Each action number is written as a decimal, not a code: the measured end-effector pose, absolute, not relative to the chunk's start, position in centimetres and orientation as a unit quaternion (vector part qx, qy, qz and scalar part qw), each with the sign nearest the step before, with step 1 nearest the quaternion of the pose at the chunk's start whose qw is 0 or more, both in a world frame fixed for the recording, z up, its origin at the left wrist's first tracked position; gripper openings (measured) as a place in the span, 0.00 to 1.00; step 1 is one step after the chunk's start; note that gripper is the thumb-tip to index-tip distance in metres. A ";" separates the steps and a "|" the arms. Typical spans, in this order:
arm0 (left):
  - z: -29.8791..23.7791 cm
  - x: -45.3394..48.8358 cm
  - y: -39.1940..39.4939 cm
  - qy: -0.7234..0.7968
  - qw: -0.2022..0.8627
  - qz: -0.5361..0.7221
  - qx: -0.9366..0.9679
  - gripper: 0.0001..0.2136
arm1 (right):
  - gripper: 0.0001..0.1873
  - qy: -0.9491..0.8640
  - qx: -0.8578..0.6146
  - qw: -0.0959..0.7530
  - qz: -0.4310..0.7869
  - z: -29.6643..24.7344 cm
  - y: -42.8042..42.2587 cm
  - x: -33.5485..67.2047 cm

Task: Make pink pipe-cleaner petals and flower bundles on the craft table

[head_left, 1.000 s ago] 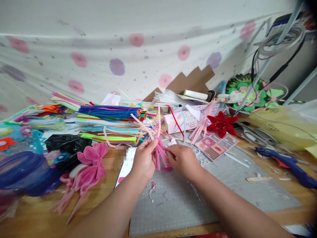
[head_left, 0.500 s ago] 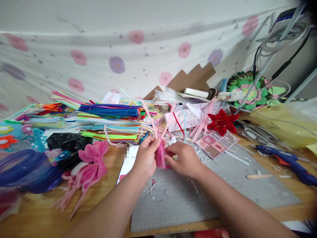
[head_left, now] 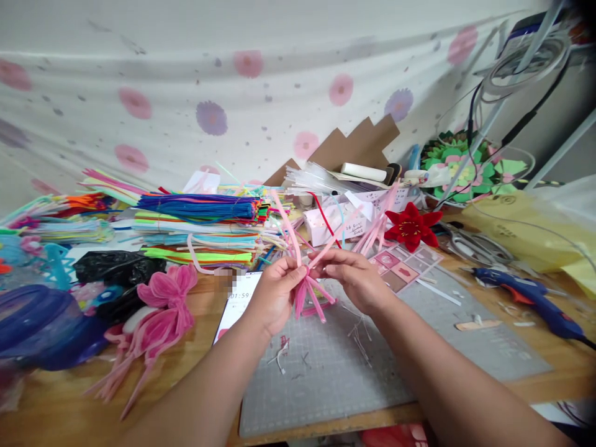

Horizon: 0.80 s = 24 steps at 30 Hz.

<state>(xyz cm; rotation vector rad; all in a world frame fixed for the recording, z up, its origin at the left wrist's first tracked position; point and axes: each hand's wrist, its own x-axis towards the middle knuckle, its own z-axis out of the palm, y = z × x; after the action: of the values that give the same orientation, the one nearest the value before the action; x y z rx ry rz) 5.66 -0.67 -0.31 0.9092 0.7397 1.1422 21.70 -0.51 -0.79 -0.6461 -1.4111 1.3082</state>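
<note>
My left hand [head_left: 275, 297] is closed around the middle of a bundle of pink pipe cleaners [head_left: 311, 294], thumb on top at the binding point. Its lower ends fan out over the mat, and one long pale pink stem rises up from it. The fingers of my right hand [head_left: 356, 278] pinch a second pale pink stem close to the binding, and that stem slants up to the right. A finished-looking pink pipe-cleaner bow [head_left: 173, 297] with trailing ends lies on the wood left of my hands.
Below my hands lies a grey cutting mat [head_left: 298, 397] with wire scraps. A phone [head_left: 236, 297] sits by my left wrist. Pipe-cleaner stacks [head_left: 200, 208] stand behind. Rightward are a red flower [head_left: 412, 227], a palette [head_left: 403, 268], scissors [head_left: 482, 243] and a blue glue gun [head_left: 526, 297].
The bundle's lower ends have spread from a tight hanging bunch into a fan. My right hand has moved up from beside them to the binding, and the right-hand stem now leans further right.
</note>
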 end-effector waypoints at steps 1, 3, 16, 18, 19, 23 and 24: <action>-0.4 5.7 -0.7 0.332 0.684 0.503 0.411 0.09 | 0.09 -0.589 -0.284 0.535 0.535 -0.9 -0.5 21.5; -0.7 5.7 -0.8 0.332 0.681 0.497 0.423 0.09 | 0.06 -0.611 -0.326 0.542 0.477 -1.0 -0.4 21.1; -0.7 6.0 -1.0 0.357 0.662 0.449 0.483 0.04 | 0.10 -0.617 -0.419 0.550 0.377 -0.9 -0.9 19.9; -0.6 5.7 -1.1 0.361 0.667 0.440 0.480 0.04 | 0.11 -0.602 -0.404 0.559 0.402 -1.0 -0.8 20.0; -0.5 5.6 -1.1 0.364 0.665 0.436 0.485 0.04 | 0.12 -0.594 -0.391 0.564 0.419 -0.9 -0.8 20.1; -0.4 5.3 -1.0 0.376 0.643 0.415 0.523 0.08 | 0.15 -0.548 -0.343 0.575 0.501 -0.7 -0.8 20.1; -0.4 5.3 -0.9 0.376 0.640 0.411 0.529 0.08 | 0.15 -0.539 -0.338 0.574 0.516 -0.7 -0.9 20.0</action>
<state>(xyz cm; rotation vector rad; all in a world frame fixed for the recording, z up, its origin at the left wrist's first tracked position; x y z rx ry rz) 5.28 -0.93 -0.38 1.2062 0.8578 0.9366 20.04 -0.85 -0.67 -0.7912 -1.2642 1.2083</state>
